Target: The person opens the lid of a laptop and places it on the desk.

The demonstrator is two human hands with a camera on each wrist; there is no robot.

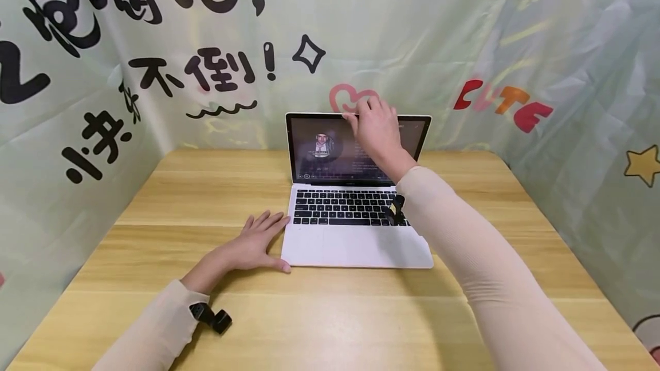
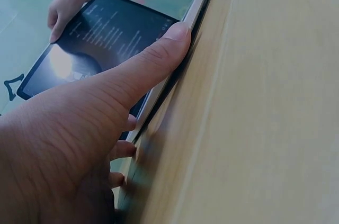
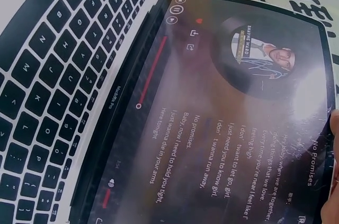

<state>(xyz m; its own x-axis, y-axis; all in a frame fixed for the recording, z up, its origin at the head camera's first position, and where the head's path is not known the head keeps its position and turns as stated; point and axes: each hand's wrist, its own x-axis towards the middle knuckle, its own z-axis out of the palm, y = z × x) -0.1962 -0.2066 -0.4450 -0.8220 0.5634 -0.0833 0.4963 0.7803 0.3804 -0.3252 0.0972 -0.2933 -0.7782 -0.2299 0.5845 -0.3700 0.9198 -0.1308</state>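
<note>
A silver laptop (image 1: 304, 248) stands open on the wooden table, its lid raised and a music player with song lyrics on the screen (image 3: 212, 102). At the lid's top edge my right hand (image 1: 378, 130) grips it, thumb on the screen side and fingers over the top. Only bits of that hand's fingers (image 3: 333, 128) show at the right of the right wrist view. My left hand (image 1: 255, 245) lies spread at the base's left side. Its thumb (image 2: 153, 57) touches the front left corner, while its other fingers reach along the side edge.
The laptop sits toward the middle and back of the wooden table (image 1: 206, 199). Behind it and along both sides hangs a pale green cloth (image 1: 412, 27) with printed characters and drawings. A small black camera (image 1: 211, 316) is strapped at my left wrist.
</note>
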